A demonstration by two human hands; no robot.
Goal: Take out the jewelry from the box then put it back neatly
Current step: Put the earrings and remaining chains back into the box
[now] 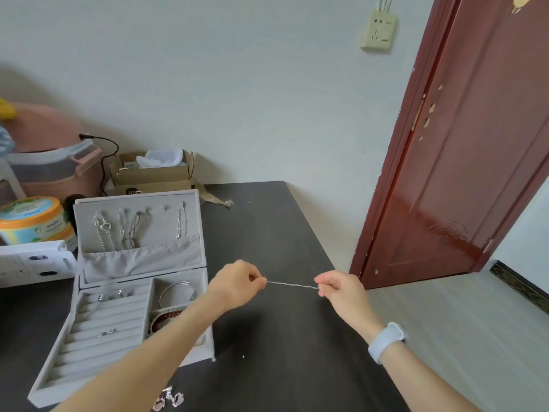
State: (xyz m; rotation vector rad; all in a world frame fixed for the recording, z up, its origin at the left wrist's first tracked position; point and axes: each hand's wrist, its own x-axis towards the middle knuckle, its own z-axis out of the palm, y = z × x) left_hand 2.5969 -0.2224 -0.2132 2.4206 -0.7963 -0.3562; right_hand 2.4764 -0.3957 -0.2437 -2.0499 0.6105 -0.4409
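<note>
Head-worn camera (wide-angle) looks forward and down over the table (pixel 282 233).

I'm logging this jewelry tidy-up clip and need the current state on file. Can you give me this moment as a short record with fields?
held item: thin silver chain, stretched between both hands above the dark table
left hand: pinches one chain end
right hand: pinches the other end
jewelry box: open, lid upright
lid: necklaces hanging
ring rolls: a few rings
side compartments: silver bangle, red bracelet
loose on table: small pieces near the front edge
</note>
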